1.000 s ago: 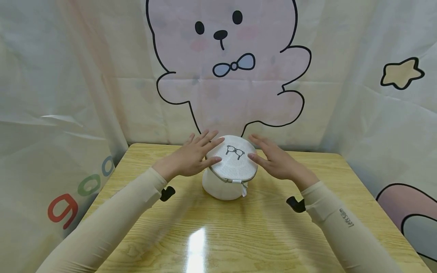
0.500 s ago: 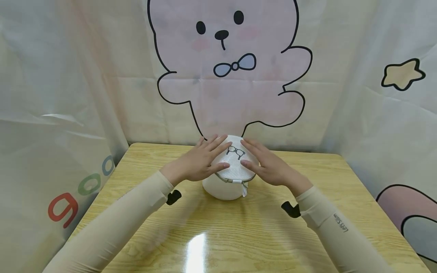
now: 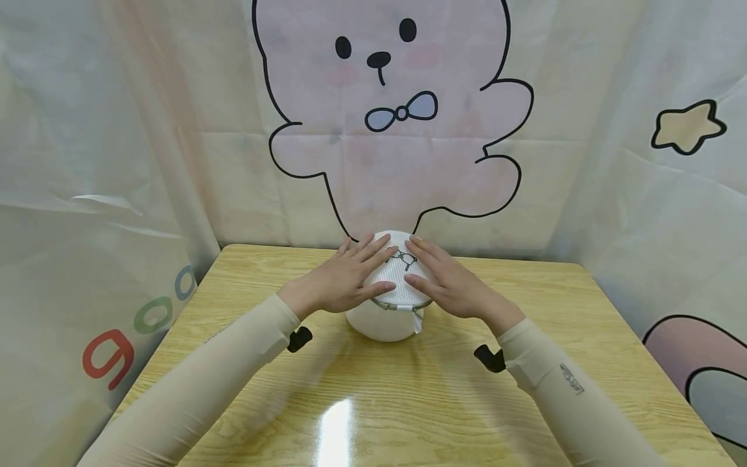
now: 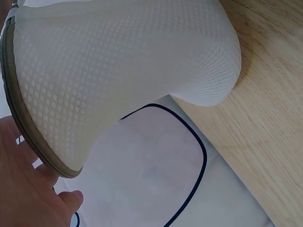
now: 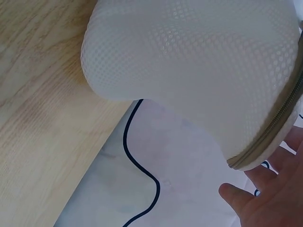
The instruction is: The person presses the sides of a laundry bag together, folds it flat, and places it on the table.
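Bag point(image 3: 385, 324), white mesh, upright on the table point(image 3: 280, 402) toward its far edge, about midway between left and right. Your left hand point(image 3: 344, 279) lies over the left side of the round lid point(image 3: 403, 288), your right hand point(image 3: 452, 282) over the right. Fingers of both straight and somewhat spread, pinching nothing; light touch or firm press, cannot tell. Glasses print point(image 3: 408, 258) partly visible between them.

Progress, as judged: bag set standing, body filled out rather than flat, both hands placed at the lid. Zip point(image 5: 281, 116) looks closed along the stretches your wrist views show; your hands cover parts of the rim, so full closure is unconfirmed. Pull tab point(image 3: 417, 322) hangs on the near side, right of centre, free of your fingers.

Left, by my reading: anything calling for a real hold. Base rests on the table; no grip taken yet. Contents, if any, hidden.
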The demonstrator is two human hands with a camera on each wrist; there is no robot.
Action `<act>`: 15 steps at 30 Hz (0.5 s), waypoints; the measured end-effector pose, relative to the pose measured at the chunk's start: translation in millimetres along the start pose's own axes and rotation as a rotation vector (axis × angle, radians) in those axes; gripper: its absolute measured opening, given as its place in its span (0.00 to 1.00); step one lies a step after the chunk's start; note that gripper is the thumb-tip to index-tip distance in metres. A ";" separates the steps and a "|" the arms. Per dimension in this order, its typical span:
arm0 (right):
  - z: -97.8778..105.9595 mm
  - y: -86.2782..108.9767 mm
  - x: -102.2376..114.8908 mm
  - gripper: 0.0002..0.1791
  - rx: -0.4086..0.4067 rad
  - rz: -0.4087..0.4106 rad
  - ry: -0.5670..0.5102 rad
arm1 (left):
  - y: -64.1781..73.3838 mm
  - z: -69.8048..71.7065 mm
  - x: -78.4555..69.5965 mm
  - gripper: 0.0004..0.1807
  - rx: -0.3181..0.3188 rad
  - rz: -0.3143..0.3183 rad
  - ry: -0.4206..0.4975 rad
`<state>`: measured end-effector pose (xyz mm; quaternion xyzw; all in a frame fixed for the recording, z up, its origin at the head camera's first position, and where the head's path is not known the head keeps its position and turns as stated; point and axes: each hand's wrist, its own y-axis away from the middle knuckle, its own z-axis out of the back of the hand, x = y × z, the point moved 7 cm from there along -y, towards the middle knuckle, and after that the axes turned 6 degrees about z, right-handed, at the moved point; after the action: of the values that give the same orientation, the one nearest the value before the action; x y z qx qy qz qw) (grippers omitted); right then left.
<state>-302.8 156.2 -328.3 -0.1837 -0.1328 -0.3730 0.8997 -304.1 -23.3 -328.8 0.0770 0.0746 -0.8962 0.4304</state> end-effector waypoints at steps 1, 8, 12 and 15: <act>0.0 -0.9 0.2 0.39 0.000 -0.001 -0.001 | -0.1 0.0 0.3 0.42 0.000 0.003 -0.001; -1.3 -6.6 -2.0 0.39 0.009 -0.015 -0.013 | -1.5 0.2 3.9 0.42 -0.002 0.016 0.000; -2.0 -10.7 -4.1 0.39 0.012 -0.021 -0.010 | -2.7 -0.2 6.9 0.41 -0.003 0.024 0.007; -2.5 -13.6 -5.5 0.39 0.013 -0.032 -0.018 | -3.7 -0.5 8.8 0.41 -0.003 0.028 0.011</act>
<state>-316.1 149.6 -329.5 -0.1790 -0.1464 -0.3846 0.8936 -312.4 -27.7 -330.8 0.0824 0.0775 -0.8895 0.4427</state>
